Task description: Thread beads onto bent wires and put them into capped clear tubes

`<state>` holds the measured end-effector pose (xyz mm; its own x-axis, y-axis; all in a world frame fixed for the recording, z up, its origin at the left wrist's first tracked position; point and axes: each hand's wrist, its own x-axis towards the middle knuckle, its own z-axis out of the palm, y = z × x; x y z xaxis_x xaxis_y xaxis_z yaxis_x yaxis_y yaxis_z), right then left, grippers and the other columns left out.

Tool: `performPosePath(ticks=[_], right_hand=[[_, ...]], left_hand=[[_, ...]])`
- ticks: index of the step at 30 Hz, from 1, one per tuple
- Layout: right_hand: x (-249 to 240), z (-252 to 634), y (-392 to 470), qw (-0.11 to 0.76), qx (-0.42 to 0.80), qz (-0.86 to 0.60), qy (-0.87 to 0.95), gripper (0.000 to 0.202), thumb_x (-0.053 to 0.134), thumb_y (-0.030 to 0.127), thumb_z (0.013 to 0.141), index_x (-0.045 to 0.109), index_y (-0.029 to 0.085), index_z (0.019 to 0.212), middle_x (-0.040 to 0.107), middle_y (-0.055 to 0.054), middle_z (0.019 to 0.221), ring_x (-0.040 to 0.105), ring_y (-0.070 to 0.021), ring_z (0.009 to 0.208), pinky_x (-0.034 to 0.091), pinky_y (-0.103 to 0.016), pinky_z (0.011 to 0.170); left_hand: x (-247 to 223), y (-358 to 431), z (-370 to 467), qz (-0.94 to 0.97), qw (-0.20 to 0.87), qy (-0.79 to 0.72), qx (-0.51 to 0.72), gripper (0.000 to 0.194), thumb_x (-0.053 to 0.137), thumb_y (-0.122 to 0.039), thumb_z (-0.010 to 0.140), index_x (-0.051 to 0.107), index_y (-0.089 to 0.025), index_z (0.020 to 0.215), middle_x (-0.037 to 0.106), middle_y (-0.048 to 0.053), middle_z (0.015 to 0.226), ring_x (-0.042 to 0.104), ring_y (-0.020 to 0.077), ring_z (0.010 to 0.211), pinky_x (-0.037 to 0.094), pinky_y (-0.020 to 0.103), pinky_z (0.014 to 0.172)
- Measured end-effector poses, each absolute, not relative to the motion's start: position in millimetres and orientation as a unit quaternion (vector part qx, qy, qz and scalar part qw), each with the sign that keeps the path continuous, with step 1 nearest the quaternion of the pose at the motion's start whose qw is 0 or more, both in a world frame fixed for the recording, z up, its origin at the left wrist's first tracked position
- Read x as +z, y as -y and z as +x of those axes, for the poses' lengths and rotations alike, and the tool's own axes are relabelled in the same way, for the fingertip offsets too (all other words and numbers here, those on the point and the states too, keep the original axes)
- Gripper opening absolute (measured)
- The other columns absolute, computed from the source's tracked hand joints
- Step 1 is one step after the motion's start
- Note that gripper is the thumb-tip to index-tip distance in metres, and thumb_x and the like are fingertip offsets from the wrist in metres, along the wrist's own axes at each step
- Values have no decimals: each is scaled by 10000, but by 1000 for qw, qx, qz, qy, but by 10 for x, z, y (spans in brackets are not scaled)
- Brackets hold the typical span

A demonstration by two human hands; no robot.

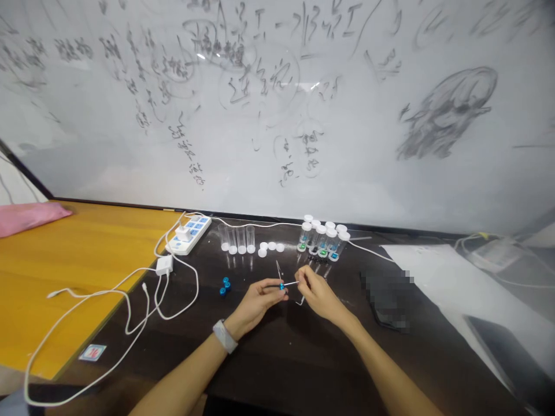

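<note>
My left hand (259, 299) pinches a small blue part (281, 286) between thumb and fingers over the dark table. My right hand (313, 287) is closed on a thin metal rod (291, 283), whose left end meets the blue part. A bent metal piece (300, 301) shows just below the right hand, and thin metal pieces (278, 270) lie beyond the fingers. Several more blue parts (225, 286) sit left of my left hand. Behind are clear tubes (241, 238) without lids and several white caps (272, 246).
Capped tubes (331, 240) holding coloured parts stand at the back, with small black pieces before them. A power strip (189, 235) and white cables (129, 306) lie left. A black pouch (387, 297), white sheet (437, 283) and dark device (511, 358) are right. A whiteboard (260, 162) rises behind.
</note>
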<state>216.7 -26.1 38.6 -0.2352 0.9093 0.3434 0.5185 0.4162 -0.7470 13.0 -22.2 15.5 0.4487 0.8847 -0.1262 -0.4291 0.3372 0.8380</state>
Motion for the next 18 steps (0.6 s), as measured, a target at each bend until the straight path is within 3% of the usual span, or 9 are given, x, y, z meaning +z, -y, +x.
performPosePath(ticks=[18], right_hand=[[408,2163,288,356,186,-492,772,98,399,218,956,413,232,859,453,51,714,450,-131,585,343,-256,580]], left_hand=[[152,226,148,392,753,-310,428,397,892,-211,680,735,-117,1032,787,90,898,740,177,823,528,280,859]])
